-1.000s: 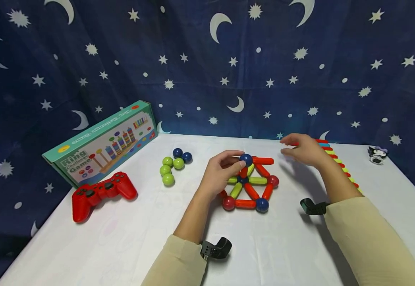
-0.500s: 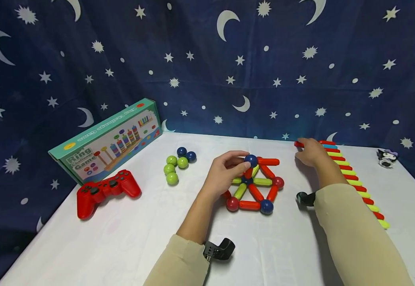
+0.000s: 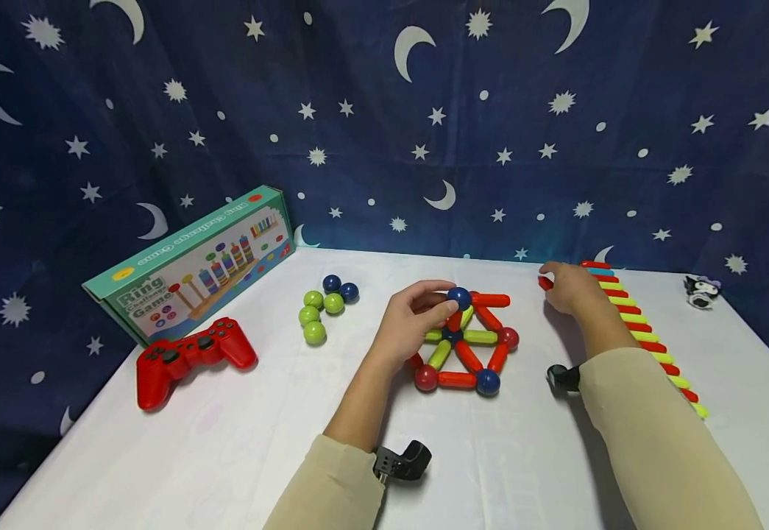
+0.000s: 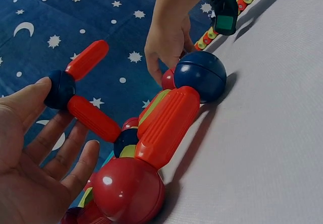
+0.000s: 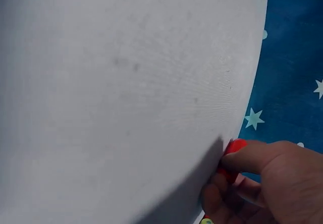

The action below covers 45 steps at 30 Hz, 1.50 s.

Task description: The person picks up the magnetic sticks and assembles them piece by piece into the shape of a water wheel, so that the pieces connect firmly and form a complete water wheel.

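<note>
My left hand [image 3: 407, 324] pinches a blue ball [image 3: 459, 298] that stands above a flat frame of magnetic sticks and balls. From that ball one red stick [image 3: 490, 300] juts sideways, free at its far end, and another slants down to the frame's centre, as the left wrist view shows. The frame has red outer sticks [image 3: 457, 380], green spokes [image 3: 480, 336], and red and blue corner balls [image 3: 488, 382]. My right hand [image 3: 572, 291] pinches a loose red stick [image 5: 232, 161] by the row's far end. The left hand hides part of the frame.
A row of red, green and blue sticks [image 3: 645, 336] runs along the right. Several green balls [image 3: 314, 333] and two blue balls [image 3: 349, 292] lie left of the frame. Further left are a red game controller [image 3: 192, 357] and a game box [image 3: 192, 261]. A small figurine [image 3: 700, 291] stands far right.
My right hand came down from above the table near the row and took hold of a red stick. The left hand has kept its pinch on the blue ball.
</note>
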Each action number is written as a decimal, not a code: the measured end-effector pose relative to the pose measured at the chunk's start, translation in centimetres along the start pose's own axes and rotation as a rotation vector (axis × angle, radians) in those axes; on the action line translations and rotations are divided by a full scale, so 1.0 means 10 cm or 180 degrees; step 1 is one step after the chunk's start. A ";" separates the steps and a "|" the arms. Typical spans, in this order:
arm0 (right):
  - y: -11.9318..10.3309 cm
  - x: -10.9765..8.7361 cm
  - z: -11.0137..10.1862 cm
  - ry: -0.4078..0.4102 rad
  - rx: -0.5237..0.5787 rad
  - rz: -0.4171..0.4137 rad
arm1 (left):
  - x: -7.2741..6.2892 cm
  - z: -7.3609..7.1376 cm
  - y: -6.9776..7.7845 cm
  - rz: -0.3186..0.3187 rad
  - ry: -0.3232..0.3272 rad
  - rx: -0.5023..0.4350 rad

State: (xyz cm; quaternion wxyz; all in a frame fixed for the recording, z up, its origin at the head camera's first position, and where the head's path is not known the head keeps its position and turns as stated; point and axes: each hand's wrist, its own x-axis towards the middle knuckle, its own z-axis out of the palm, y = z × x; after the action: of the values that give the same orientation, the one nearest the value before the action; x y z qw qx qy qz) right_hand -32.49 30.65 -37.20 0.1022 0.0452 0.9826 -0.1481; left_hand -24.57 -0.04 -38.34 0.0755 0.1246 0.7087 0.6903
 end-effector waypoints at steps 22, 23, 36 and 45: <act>-0.21 -0.59 0.06 0.0251 0.2135 -0.0449 | -0.02 -0.01 0.01 -0.0006 0.0030 -0.0036; -0.23 -0.62 0.06 0.0230 0.2228 -0.0492 | -0.01 -0.02 0.01 -0.0008 0.0033 -0.0035; -0.24 -0.86 0.10 -0.0252 0.2124 -0.0750 | 0.00 0.00 -0.02 -0.0027 0.0008 -0.0031; -0.22 -0.88 0.20 -0.0342 0.2018 -0.0762 | -0.01 0.00 -0.01 -0.0033 -0.0006 -0.0034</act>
State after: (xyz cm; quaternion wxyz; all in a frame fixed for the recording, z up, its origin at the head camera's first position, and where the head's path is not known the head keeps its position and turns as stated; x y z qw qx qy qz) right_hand -23.80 27.39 -36.59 0.1166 -0.0488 0.8793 -0.4593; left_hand -24.48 -0.08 -38.40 0.0805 0.1211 0.7056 0.6935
